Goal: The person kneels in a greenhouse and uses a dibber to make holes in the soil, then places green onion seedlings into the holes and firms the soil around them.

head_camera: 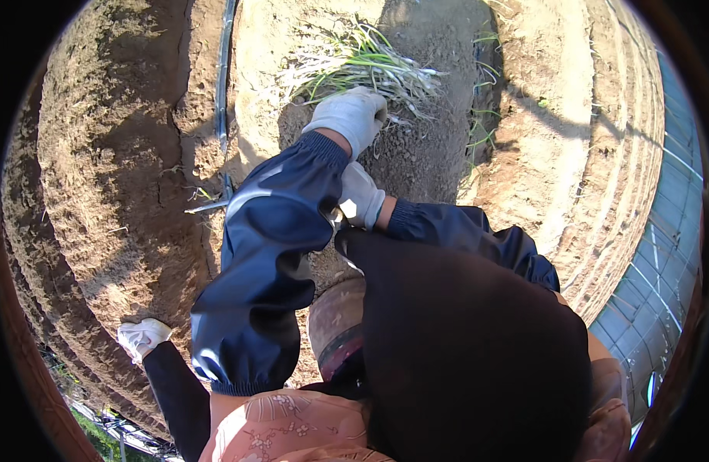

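Observation:
A loose pile of onion-like seedlings [383, 72], with green leaves and pale stems and roots, lies on the soil at the top centre. At its lower edge is my left hand [349, 115], in a pale work glove, fingers curled; whether anything is between them cannot be seen. My right hand [361, 196], in a similar glove, is just below it, close to the left wrist and partly hidden by the left sleeve. Its fingertips and anything in them are hidden. Both forearms wear shiny dark blue sleeve covers.
A dark hose [221, 86] runs along the soil left of the pile. Thin green plants [484, 130] stand in a furrow on the right. Plastic sheeting [660, 254] borders the ground at far right. A large dark shape [470, 346] blocks the lower centre; a white shoe [144, 338] rests at lower left.

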`<action>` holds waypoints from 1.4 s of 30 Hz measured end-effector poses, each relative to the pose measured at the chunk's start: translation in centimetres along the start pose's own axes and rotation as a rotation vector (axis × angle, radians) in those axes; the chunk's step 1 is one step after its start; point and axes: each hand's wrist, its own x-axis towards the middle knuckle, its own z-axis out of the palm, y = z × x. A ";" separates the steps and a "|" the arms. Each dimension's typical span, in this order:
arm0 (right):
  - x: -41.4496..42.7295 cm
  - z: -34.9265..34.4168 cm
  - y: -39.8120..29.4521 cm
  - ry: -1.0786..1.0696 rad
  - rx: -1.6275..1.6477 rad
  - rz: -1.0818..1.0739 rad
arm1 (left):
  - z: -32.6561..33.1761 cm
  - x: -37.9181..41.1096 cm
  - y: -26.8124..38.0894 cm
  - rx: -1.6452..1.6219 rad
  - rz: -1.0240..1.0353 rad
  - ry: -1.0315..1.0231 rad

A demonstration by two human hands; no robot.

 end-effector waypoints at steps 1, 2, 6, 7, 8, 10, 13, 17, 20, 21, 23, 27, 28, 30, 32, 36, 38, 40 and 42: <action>0.1 -0.1 0.2 -0.046 -0.107 -0.019 | -0.1 -0.4 0.0 0.099 -0.111 -0.039; 0.1 -0.1 0.4 -0.030 -0.143 -0.078 | -0.2 -0.4 0.0 0.146 -0.213 -0.088; 0.0 -0.4 0.0 0.038 -0.023 -0.027 | 0.0 -0.2 0.4 0.090 -0.081 0.162; -0.4 0.3 0.8 0.066 0.137 0.044 | 0.5 0.3 0.6 0.148 -0.085 0.131; -0.8 1.6 2.0 0.094 0.298 0.115 | 0.9 1.1 0.7 0.207 -0.090 0.101; -1.0 2.0 2.6 0.135 0.468 0.187 | 1.5 2.3 0.7 0.256 -0.131 0.040; -1.3 1.4 2.4 0.102 0.287 0.084 | 1.3 1.5 0.8 0.244 -0.101 0.044; -0.6 -0.9 0.6 -0.159 0.466 0.275 | -0.2 -2.2 0.2 -0.371 -0.028 0.142; 1.4 -2.7 -2.9 -0.194 1.088 0.769 | -1.3 -4.7 -1.5 -0.603 -0.203 0.076; 1.6 -3.3 -3.6 -0.162 1.248 0.925 | -1.4 -5.2 -1.7 -0.637 -0.217 0.070; 1.6 -3.3 -3.6 -0.150 1.252 0.908 | -0.7 -5.9 -2.8 -0.369 -0.150 0.182; 1.8 -3.8 -4.1 -0.152 1.286 0.924 | 0.2 -6.7 -4.3 -0.252 0.030 0.348; 1.9 -3.8 -4.3 -0.153 1.289 0.911 | 0.4 -7.0 -4.4 -0.229 0.023 0.410; 1.9 -3.6 -4.0 -0.157 1.349 0.923 | 0.2 -7.7 -4.4 -0.175 -0.045 0.382; 1.6 -3.5 -4.1 -0.152 1.402 0.908 | -0.5 -8.8 -4.3 -0.050 -0.087 0.326; 1.1 -3.4 -3.6 -0.138 1.573 0.865 | -0.3 -10.5 -4.1 0.183 -0.063 0.333; 1.4 -3.5 -3.8 -0.194 1.483 0.864 | 0.2 -10.8 -4.1 0.255 -0.204 0.162; 2.0 -3.7 -4.2 -0.199 1.358 0.943 | 0.4 -10.9 -3.9 0.301 -0.253 0.055; 2.1 -3.5 -4.5 -0.162 1.332 0.959 | 0.9 -11.2 -3.9 0.287 -0.297 0.204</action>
